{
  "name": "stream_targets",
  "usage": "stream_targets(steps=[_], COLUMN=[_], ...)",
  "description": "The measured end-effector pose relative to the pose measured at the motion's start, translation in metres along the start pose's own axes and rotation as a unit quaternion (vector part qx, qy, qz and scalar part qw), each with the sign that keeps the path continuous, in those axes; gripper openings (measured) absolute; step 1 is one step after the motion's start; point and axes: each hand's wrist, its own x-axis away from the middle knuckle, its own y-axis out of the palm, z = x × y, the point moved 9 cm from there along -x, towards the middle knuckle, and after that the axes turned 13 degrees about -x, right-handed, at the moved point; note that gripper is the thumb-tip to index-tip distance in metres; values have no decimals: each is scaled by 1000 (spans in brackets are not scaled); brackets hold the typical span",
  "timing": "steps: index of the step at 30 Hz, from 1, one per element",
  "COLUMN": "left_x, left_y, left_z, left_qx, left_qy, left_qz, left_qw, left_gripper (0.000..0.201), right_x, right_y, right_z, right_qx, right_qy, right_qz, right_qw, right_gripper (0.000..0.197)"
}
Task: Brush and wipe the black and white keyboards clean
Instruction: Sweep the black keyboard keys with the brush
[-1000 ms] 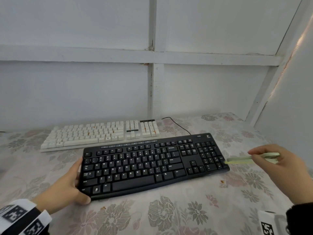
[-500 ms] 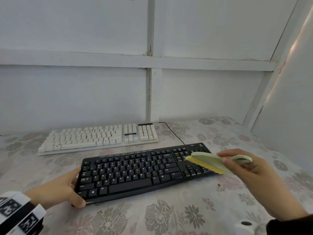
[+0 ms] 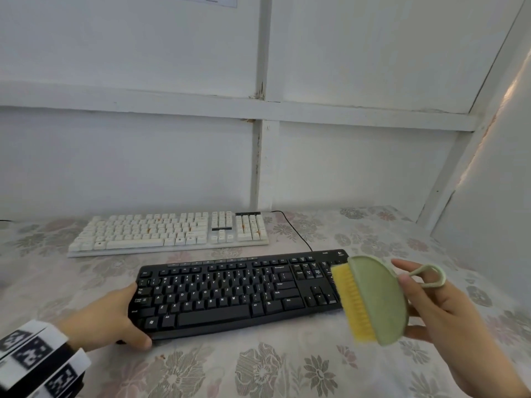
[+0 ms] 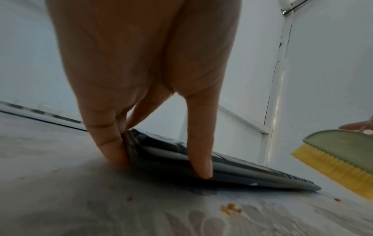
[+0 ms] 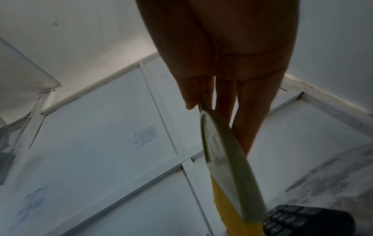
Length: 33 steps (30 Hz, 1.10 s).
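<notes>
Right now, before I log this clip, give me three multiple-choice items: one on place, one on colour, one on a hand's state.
1. Where does the white keyboard lie relative to the black keyboard?
A. Behind it, nearer the wall
B. Stacked on it
C. In front of it, nearer the person

2. What colour are the brush bristles?
A. Black
B. Yellow
C. Red

3. What is the left hand doing?
A. Lying flat on the cloth, away from both keyboards
B. Holding the brush
C. Gripping the black keyboard's left end

Answers:
1. A, the head view shows it further back, apart from the black one.
2. B, yellow bristles under a green back.
3. C, thumb and fingers clasp that end; the right hand holds the brush.
</notes>
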Motion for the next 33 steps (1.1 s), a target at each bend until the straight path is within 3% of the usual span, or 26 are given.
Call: stream_targets(steps=[3,5,12,16,20,26,30,33], left_x=[4,6,15,32,49,78,97,108], left_y=[1,1,0,-5,-22,-59,-84,-106], left_z=[2,2,6,21,18,-6,-35,-66], left_qx=[-29,-51,-110,-142,-123,-112,-108,-127], left_qy=[-11,-21,-55,-65,-43,9,36,41], left_qz=[10,21,47,70,122,203,226,226], left_qw=[999,998,991,985,984,973,967,965], left_gripper=[97,94,101,80,75,61,50,47], right_x=[-1,-2,-9,-10,-5,5,9,11], right_y=[-6,-11,-6,9,36,102,164,225], right_z=[2,7,13,14,2,-24,-32,-40], right_qx=[-21,-12,-42,-83,-95,-93,-77,-56], right_qy=[32,48,100,132,118,84,69,59], right_qz=[26,34,7,-28,-97,-206,-256,-280], right_qw=[999,998,994,987,984,970,961,956], right_gripper=[24,13,11,14,42,38,71,44])
